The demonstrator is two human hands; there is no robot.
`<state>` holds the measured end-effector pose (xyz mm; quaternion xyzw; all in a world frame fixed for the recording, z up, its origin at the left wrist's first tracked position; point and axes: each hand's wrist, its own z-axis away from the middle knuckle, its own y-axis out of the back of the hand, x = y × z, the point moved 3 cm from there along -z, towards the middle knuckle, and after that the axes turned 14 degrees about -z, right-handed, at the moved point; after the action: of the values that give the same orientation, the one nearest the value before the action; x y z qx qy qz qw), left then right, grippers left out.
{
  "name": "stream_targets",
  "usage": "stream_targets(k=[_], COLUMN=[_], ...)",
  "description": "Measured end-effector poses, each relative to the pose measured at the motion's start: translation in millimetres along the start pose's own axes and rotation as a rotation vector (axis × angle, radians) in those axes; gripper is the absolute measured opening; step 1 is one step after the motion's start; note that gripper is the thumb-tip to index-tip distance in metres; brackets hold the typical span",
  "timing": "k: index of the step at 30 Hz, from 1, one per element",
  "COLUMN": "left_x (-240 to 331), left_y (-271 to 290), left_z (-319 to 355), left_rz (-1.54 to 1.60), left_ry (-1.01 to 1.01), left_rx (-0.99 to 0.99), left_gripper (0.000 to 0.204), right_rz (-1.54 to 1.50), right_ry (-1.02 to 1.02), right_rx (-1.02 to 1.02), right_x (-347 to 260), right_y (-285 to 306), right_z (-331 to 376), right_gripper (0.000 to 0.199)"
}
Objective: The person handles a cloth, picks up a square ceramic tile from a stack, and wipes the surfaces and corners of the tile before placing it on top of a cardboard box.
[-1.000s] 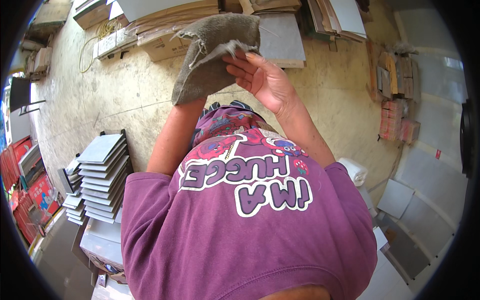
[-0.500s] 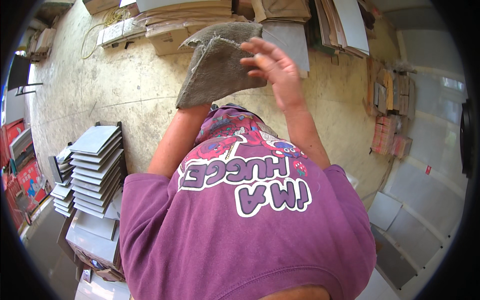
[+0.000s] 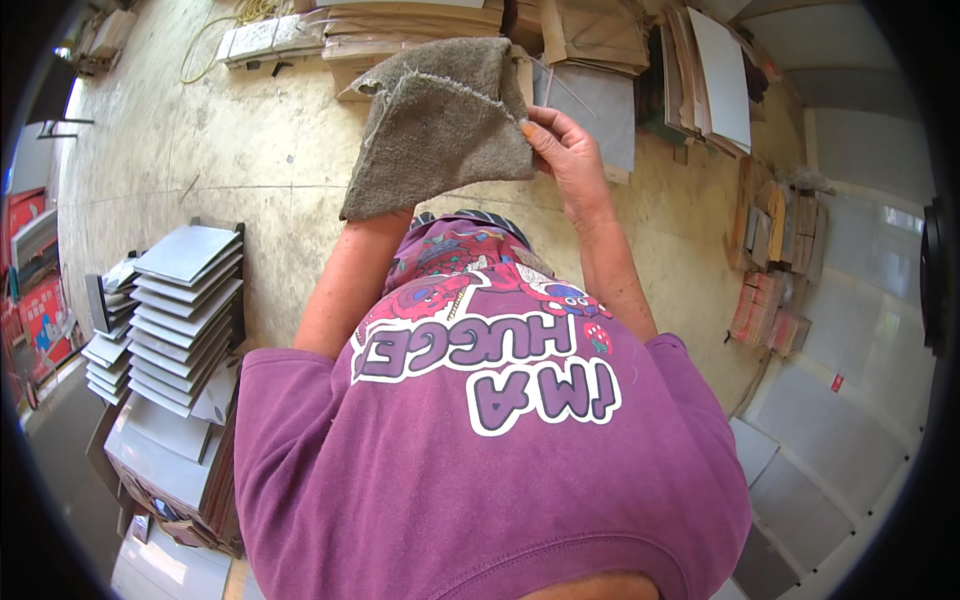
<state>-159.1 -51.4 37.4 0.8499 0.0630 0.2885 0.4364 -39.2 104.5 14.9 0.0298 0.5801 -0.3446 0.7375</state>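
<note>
The cloth (image 3: 440,125) was a thick grey-brown rag, coarse and felt-like, with frayed edges and pale loose threads running along its upper hem. It hung doubled over in front of the person's chest, held up above the purple shirt (image 3: 480,440), and draped downward in a rough trapezoid with one corner folded toward the top left.

The right hand (image 3: 565,150) pinched the cloth's right edge — thumb and fingertips closed on the fabric, the wrist bent back toward the body. The left hand was hidden under the cloth; only the left forearm (image 3: 350,280) showed, rising up into the fabric, so whether that hand was clenched on the rag or merely covered by it could not be told.

Beyond the cloth, further from the person, lay flattened cardboard (image 3: 410,25) and a grey tile (image 3: 600,105) leaning on the concrete floor (image 3: 250,150). To the left of the cloth and lower in the view stood a stack of grey tiles (image 3: 185,310), fanned out in steps. To the right of the cloth — well apart from it — sat a small pile of reddish-brown blocks (image 3: 770,300) beside pale tiled flooring (image 3: 850,400).
</note>
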Motion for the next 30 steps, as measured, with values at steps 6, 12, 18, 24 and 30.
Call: stream_targets(k=[6, 12, 18, 24, 30], left_x=[-8.3, -1.6, 1.1, 14.4, 6.9], left_y=[0.0, -10.8, -19.6, -25.9, -20.8], left_z=[-0.6, -16.5, -27.0, -49.4, -57.5], left_rz=[-0.038, -0.107, -0.195, -0.249, -0.299], left_ry=[0.085, 0.147, 0.218, 0.235, 0.277], left_rx=[0.031, 0.08, 0.101, 0.122, 0.148], left_gripper=[0.055, 0.056, 0.056, 0.057, 0.057], right_rz=[-0.242, 0.207, 0.684, 0.945, 0.773], right_ry=[0.064, 0.229, 0.686, 0.591, 0.894], right_rx=[-0.08, -0.08, -0.315, -0.421, -0.722], right_x=[-29.6, -36.1, -83.1, -88.9, -101.5], right_y=[-19.0, 0.9, -40.0, -58.3, -59.4], right_z=[-10.6, -50.1, -57.6, -71.8, -75.7], right_gripper=[0.022, 0.023, 0.016, 0.022, 0.015])
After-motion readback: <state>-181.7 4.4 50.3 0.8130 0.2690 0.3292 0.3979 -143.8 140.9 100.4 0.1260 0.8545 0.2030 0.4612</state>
